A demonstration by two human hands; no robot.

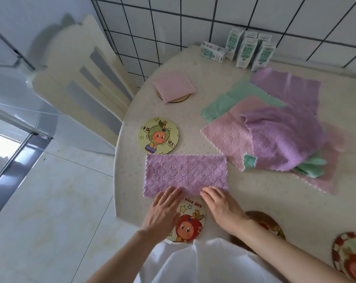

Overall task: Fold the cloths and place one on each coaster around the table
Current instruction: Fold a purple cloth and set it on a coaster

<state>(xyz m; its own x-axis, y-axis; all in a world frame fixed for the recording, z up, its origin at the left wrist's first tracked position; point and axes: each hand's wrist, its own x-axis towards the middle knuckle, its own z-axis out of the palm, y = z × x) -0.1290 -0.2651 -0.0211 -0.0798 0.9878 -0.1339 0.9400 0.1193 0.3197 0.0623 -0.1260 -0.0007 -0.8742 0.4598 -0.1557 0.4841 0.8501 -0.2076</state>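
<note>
While your left hand (pixel 162 213) and right hand (pixel 224 207) lie flat, fingers spread, gripping nothing, they press the quilted purple cloth (pixel 185 174) — a fleecy folded rectangle — by the tabletop's (pixel 254 201) near edge, overlapping a round cartoon coaster (pixel 190 223).

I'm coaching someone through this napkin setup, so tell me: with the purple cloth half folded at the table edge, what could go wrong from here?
The purple cloth lies near the table's rim, so it may slip off during the next fold. Both hands, left hand and right hand, press only its near edge, so the far layers could shift and fold crooked. It also overlaps the apple coaster, which may slide along with it.
</note>
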